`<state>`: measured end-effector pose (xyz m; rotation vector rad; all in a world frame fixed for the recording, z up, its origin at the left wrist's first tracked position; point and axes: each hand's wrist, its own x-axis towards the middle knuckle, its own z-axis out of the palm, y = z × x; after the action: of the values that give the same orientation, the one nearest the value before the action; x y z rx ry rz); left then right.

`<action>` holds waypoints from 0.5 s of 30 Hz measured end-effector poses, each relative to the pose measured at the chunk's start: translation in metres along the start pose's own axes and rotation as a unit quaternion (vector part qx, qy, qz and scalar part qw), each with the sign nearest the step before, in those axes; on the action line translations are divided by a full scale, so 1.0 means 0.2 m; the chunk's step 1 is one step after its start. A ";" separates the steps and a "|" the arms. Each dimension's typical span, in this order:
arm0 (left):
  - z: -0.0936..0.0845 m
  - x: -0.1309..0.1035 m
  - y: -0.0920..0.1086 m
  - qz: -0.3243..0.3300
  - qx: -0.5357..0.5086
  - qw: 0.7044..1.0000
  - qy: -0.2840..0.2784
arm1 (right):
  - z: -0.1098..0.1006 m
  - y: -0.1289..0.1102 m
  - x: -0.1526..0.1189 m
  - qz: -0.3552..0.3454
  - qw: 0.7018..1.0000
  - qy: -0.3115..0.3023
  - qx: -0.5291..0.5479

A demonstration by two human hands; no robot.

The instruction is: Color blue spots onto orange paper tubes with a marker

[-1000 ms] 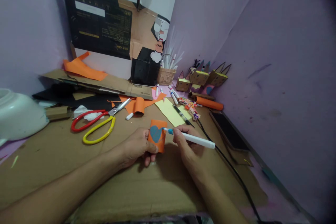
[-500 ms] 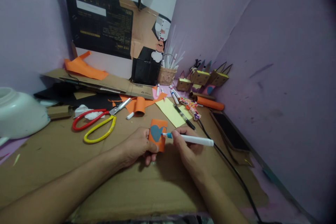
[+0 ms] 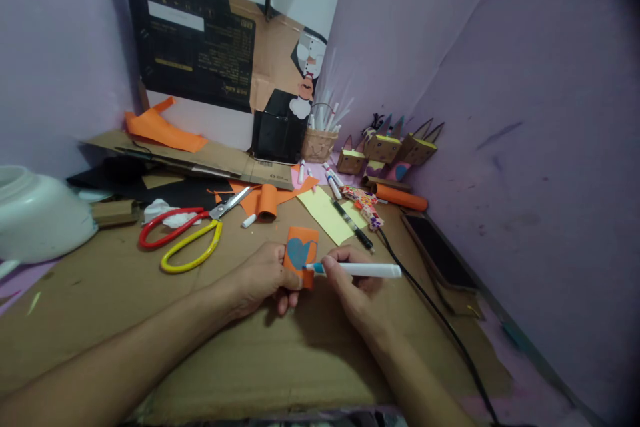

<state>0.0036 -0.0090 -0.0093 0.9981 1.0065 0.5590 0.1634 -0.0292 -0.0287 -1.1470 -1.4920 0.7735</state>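
My left hand (image 3: 267,275) grips a small orange paper piece (image 3: 309,235) by its lower left side, thumb on the front. On its face is a blue heart (image 3: 299,252) with a thin blue outline beside it at the right. Between the fingers and thumb of my right hand (image 3: 353,280) is a white marker (image 3: 373,270) with a blue tip end, lying nearly level. Its tip meets the orange paper near the heart's lower right edge.
Red and yellow scissors (image 3: 193,240), a white cap (image 3: 249,221) and an orange roll (image 3: 267,203) lie behind my hands. Yellow paper (image 3: 323,213), a black pen (image 3: 353,225), a glue gun (image 3: 363,203) with a cable, and a phone (image 3: 437,250) are to the right; a white bowl (image 3: 40,217) is left.
The marker tip has moved down and slightly left along the orange paper, my right hand shifting a little with it. My left hand keeps its grip almost unmoved.
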 end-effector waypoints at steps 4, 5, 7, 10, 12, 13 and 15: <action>0.01 0.00 0.01 0.003 -0.006 1.000 0.002 | 0.00 0.00 0.00 -0.014 1.000 -0.008 -0.008; 0.01 0.00 0.01 0.003 -0.007 1.000 0.001 | 0.00 -0.01 0.00 -0.016 1.000 -0.011 -0.011; 0.00 0.00 0.00 0.005 -0.008 1.000 -0.002 | 0.00 -0.01 0.00 -0.019 1.000 -0.014 -0.013; 0.00 0.00 0.00 0.001 -0.003 1.000 -0.004 | -0.02 -0.02 0.00 -0.024 0.999 0.017 -0.021; 0.00 0.00 0.00 0.001 -0.003 1.000 -0.001 | -0.03 -0.02 0.00 -0.026 0.997 0.059 -0.030; 0.00 0.00 0.00 0.002 -0.004 1.000 -0.001 | -0.03 -0.02 0.00 -0.027 0.996 0.078 -0.033; 0.00 0.00 0.00 0.008 -0.006 1.000 -0.001 | -0.03 -0.01 0.01 -0.030 0.994 0.095 -0.034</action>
<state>0.0032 -0.0094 -0.0096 0.9967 0.9930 0.5759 0.1694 -0.0290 -0.0242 -1.1867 -1.3951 0.5593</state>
